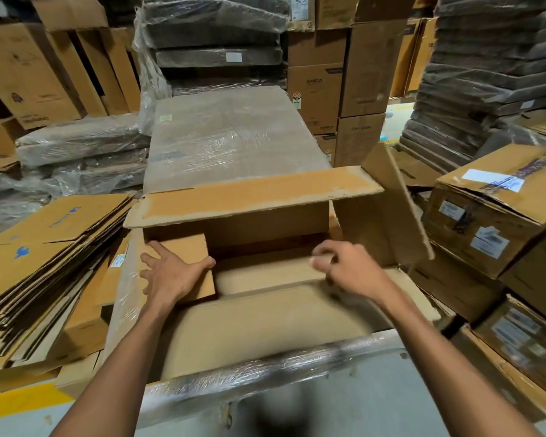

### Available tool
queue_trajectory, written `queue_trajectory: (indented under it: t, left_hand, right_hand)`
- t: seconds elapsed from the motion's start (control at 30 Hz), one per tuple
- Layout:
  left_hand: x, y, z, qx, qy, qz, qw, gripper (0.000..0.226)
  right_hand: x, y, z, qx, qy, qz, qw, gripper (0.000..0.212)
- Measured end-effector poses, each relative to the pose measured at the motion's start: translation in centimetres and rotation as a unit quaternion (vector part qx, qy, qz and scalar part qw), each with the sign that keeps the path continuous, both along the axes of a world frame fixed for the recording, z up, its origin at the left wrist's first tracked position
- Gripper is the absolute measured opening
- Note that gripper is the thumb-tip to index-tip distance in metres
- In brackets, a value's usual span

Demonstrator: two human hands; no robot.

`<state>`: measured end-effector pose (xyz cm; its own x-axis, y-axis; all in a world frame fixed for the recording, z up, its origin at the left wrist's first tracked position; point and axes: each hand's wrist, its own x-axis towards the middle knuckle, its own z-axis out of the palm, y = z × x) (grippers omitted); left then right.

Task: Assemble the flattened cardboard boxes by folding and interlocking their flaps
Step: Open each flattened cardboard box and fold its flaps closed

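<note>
Box: You are working on the open cardboard box [265, 228]. It is sitting straight ahead of you on a film-wrapped bundle [234, 137], with its long axis running left to right across your view.
Left flap: The short left flap [186, 247] is lying folded inward over the opening, under your palm.
Left hand: Your left hand [171, 274] is pressing that flap with fingers spread and fairly straight, the thumb reaching over its inner edge. It is not closing round the flap.
Right hand: Your right hand [347, 268] is hanging over the right half of the opening with fingers loosely curled. Blur is hiding whether it is pinching anything.
Right flap: The short right flap [388, 216] is standing up and leaning outward, beyond and to the right of your right hand, apart from it.
Long flaps: The far flap [252, 197] is lying out nearly level, and the near flap [265, 323] is spreading toward you.
Nearer hand: Your right hand is plainly the closer one, since your left is working across the box.
Coming move: You are probably heading up and rightward to bring the right flap inward.
</note>
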<state>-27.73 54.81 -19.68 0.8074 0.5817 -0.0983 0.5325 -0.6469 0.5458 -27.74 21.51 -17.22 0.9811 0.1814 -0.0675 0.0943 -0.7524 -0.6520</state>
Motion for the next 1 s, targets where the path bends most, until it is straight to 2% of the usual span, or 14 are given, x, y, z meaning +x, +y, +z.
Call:
queue_trajectory:
  t: [0.1, 0.23, 0.37, 0.43, 0.57, 0.63, 0.73, 0.9, 1.0]
  left_hand:
    - [0.9, 0.1, 0.6, -0.018, 0.008, -0.008, 1.0, 0.142]
    - [2.2, -0.3, 1.4, -0.031, 0.018, -0.011, 0.999, 0.139]
    - [3.2, -0.3, 2.1, -0.049, 0.023, -0.017, 0.998, 0.134]
    - [3.6, 0.2, 2.5, -0.101, 0.008, -0.034, 0.994, 0.121]
    - [3.1, -0.1, 4.3, -0.244, -0.047, -0.079, 0.965, 0.065]
    - [2.5, -0.6, 4.5, -0.278, -0.046, -0.109, 0.953, 0.042]
    - [1.6, -0.7, 5.6, -0.291, -0.03, -0.121, 0.949, 0.038]
    - [2.0, 1.0, 7.8, -0.217, -0.052, -0.092, 0.97, 0.008]
    - [2.2, 2.6, 8.4, -0.254, -0.076, -0.07, 0.962, 0.013]
  right_hand:
    - [-3.7, 1.5, -0.8, 0.027, 0.045, 0.039, 0.998, 0.037]
    - [-6.4, 1.0, -1.7, -0.011, -0.004, -0.029, 0.999, 0.048]
    - [-7.5, -0.2, -4.0, 0.0, 0.039, -0.087, 0.995, 0.062]
    - [-7.5, -0.4, -5.3, 0.026, 0.05, -0.123, 0.991, 0.065]
    - [-6.8, -0.4, -6.2, 0.114, -0.014, -0.214, 0.97, 0.05]
    - [-5.9, -0.2, -5.7, 0.178, -0.038, -0.224, 0.958, 0.046]
    - [-3.8, 0.5, -4.2, 0.236, -0.059, -0.228, 0.943, 0.036]
    - [-0.2, 1.5, -2.7, 0.193, -0.076, -0.24, 0.948, 0.028]
    - [1.2, 1.9, -0.7, 0.179, -0.103, -0.226, 0.952, 0.025]
